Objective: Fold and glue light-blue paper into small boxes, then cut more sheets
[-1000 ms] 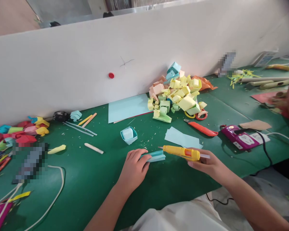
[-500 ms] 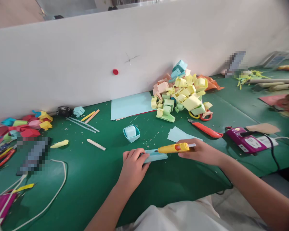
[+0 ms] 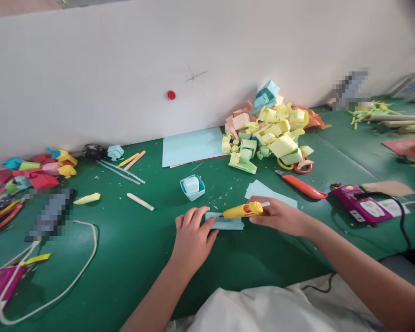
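In the head view my left hand grips the left end of a folded strip of light blue paper on the green table, thumb and fingers closed on it. My right hand is wrapped around a yellow hot glue gun that points left. Its nozzle meets or hovers just over the strip; which one I cannot tell. A clear glue stick pokes out of the gun's back. Beyond my left hand stands a small blue paper box with a paler block inside. Flat blue paper pieces lie behind my right hand.
A heap of folded paper pieces leans by the white partition. A red utility knife and a purple power box with cables lie to the right. Leftward are a phone, a white cable and colourful paper scraps.
My right hand has brought the glue gun leftward, from beyond the strip's right end to its middle. My left hand keeps hold of the strip. The camera has tilted downward slightly.
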`<act>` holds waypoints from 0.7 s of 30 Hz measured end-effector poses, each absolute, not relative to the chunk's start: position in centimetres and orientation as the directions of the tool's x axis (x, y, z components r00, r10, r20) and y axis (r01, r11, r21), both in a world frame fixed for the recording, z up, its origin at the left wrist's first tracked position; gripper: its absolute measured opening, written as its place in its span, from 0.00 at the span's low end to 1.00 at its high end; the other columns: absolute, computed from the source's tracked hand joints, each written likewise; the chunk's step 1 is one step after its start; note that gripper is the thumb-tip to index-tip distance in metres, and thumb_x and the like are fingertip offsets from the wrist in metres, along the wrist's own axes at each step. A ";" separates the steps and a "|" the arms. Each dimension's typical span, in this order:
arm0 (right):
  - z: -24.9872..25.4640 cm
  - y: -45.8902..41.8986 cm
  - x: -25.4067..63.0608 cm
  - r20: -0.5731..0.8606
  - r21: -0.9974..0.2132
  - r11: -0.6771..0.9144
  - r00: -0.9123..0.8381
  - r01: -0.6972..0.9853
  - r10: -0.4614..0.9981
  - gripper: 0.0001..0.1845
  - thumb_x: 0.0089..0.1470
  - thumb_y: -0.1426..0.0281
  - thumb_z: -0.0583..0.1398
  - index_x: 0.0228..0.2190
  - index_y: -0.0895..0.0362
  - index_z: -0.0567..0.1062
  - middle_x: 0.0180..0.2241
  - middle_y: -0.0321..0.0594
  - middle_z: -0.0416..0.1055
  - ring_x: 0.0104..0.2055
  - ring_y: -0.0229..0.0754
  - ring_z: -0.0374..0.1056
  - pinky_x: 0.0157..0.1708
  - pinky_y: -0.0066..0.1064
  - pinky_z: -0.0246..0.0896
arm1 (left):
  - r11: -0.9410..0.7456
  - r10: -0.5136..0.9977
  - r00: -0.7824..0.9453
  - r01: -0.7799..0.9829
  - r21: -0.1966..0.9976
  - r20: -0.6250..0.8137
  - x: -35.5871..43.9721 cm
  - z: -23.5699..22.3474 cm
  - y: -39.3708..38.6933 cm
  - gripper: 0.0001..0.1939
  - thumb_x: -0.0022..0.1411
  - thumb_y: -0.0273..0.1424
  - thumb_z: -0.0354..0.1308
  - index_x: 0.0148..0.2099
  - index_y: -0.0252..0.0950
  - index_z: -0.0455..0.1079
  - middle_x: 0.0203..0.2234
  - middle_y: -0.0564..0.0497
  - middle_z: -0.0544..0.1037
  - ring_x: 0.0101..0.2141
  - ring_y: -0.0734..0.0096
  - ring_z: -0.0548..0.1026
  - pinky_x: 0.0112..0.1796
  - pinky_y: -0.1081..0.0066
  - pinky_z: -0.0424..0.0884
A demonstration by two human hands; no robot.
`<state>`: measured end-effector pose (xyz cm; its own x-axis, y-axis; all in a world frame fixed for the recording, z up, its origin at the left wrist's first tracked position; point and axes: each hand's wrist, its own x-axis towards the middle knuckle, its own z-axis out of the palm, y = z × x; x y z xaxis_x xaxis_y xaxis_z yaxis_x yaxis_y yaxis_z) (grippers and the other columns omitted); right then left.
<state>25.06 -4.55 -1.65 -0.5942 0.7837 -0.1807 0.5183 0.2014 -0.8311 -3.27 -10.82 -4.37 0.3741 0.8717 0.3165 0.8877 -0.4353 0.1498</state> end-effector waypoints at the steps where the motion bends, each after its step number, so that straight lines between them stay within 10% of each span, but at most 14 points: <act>1: -1.6 -4.5 25.0 -0.179 -0.814 0.218 -0.591 0.538 0.787 0.15 0.64 0.55 0.57 0.38 0.54 0.73 0.38 0.38 0.69 0.33 0.42 0.65 0.33 0.33 0.62 | -0.422 0.875 0.361 0.895 0.145 0.322 -3.2 -4.4 -10.9 0.11 0.65 0.31 0.63 0.50 0.44 0.77 0.57 0.46 0.75 0.54 0.49 0.70 0.47 0.51 0.65; 21: -1.4 -4.4 24.2 -0.173 -0.582 0.402 -0.590 0.707 0.789 0.23 0.64 0.53 0.53 0.25 0.54 0.72 0.40 0.48 0.76 0.43 0.53 0.71 0.45 0.43 0.64 | -0.367 0.906 0.299 0.907 0.205 0.299 -3.4 -4.4 -10.7 0.09 0.66 0.33 0.63 0.48 0.42 0.79 0.50 0.44 0.77 0.49 0.50 0.72 0.44 0.53 0.66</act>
<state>24.24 -4.43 -1.45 -0.5900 0.7886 -0.1731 0.7073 0.4015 -0.5818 -3.37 -10.70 -4.40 0.2993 0.9060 0.2994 0.9072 -0.3674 0.2049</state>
